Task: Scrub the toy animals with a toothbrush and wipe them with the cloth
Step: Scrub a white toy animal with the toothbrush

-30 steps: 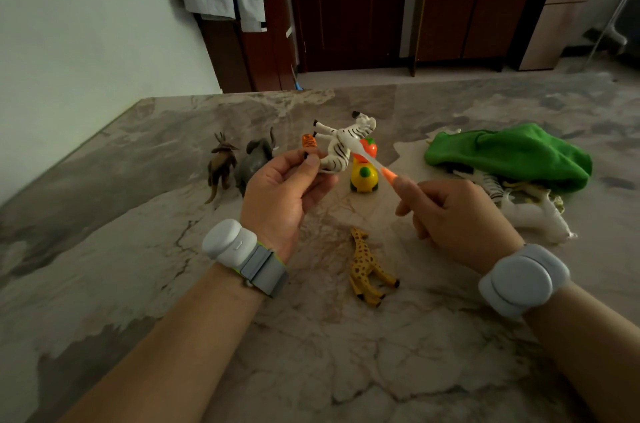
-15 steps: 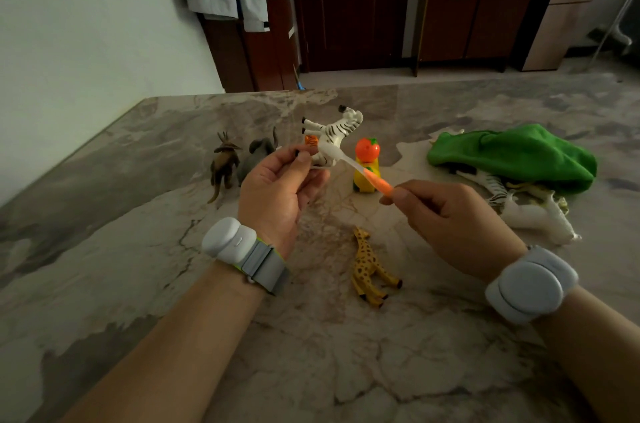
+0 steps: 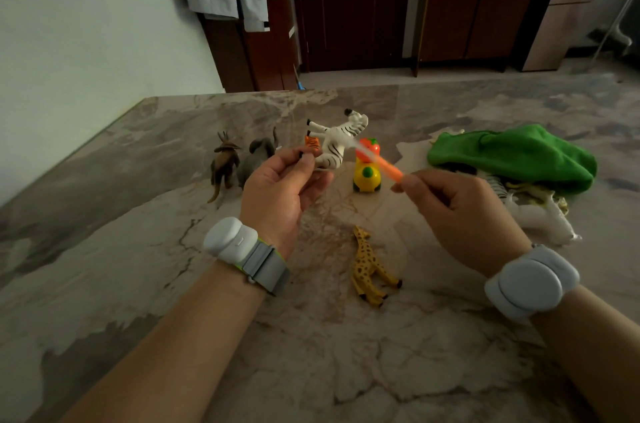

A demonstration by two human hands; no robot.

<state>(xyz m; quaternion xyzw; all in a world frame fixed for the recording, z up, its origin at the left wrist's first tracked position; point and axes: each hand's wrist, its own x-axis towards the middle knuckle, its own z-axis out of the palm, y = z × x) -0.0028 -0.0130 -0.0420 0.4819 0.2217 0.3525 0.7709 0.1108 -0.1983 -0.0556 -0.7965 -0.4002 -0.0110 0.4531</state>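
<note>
L hand (image 3: 280,187) pinches zebra (image 3: 337,142) by legs, body slanting up-right. R hand (image 3: 460,211) pinches brush (image 3: 379,161); shaft runs up-left, tip at zebra flank, blurred.

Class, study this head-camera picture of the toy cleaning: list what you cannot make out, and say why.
1. The toothbrush, head view: motion blur smears its bristle end, so contact with the zebra is unclear.
2. A black-striped toy, head view: mostly covered by the green cloth.
3. A small orange toy, head view: mostly hidden behind the zebra and left hand.
</note>
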